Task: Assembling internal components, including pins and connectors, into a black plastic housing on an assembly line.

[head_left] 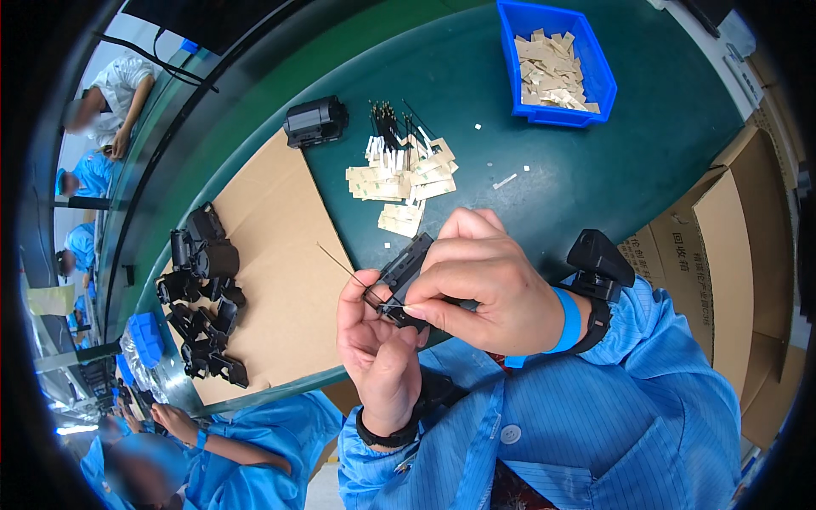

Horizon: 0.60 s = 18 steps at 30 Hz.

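A black plastic housing [406, 262] is held at a tilt above the near table edge. My left hand [379, 361] grips its lower end, fingers beneath and thumb at the side. My right hand [480, 285] lies over the housing's right side, with thumb and forefinger pinched on the end of a thin black wire [340, 263]. The wire's other end sticks out up and left past my left fingertips. Beyond my hands lies a pile of beige adhesive-backed strips [399, 180] with thin black wires [387, 123] bundled at its far side.
A blue bin [607, 92] of beige pieces stands at the far right. Several black plastic parts [204, 289] lie on the cardboard sheet [272, 272] at left. Another black housing [315, 121] sits behind it. Cardboard boxes [714, 255] stand at right; a co-worker's arm [229, 446] is at lower left.
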Motion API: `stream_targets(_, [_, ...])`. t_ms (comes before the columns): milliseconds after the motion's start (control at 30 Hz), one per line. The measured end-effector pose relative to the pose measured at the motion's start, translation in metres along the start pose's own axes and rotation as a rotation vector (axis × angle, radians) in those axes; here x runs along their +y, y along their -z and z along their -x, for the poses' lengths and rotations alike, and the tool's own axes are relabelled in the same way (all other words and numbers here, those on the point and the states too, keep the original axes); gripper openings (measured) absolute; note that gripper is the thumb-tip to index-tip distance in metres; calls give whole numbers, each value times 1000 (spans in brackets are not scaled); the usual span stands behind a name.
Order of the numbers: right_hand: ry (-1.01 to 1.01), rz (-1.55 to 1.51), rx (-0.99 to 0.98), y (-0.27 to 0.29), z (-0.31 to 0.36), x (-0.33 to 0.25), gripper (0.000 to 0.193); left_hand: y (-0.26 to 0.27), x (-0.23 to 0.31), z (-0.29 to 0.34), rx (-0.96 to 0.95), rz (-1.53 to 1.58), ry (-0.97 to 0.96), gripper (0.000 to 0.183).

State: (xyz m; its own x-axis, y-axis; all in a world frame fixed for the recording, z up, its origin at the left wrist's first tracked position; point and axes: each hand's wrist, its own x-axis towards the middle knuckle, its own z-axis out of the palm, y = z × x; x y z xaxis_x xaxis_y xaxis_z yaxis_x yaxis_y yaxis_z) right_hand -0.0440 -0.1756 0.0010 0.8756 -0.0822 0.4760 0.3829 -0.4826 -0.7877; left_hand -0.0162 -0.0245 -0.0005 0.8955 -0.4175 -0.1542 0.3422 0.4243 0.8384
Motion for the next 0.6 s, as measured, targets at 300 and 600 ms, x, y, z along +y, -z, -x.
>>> stream_targets(300, [3, 8, 3, 0, 0, -1, 9, 0, 0, 0, -13, 14, 5, 54])
stream_targets(600, [12, -5, 25, -1, 0, 0, 10, 1, 0, 0, -2, 17, 8, 55])
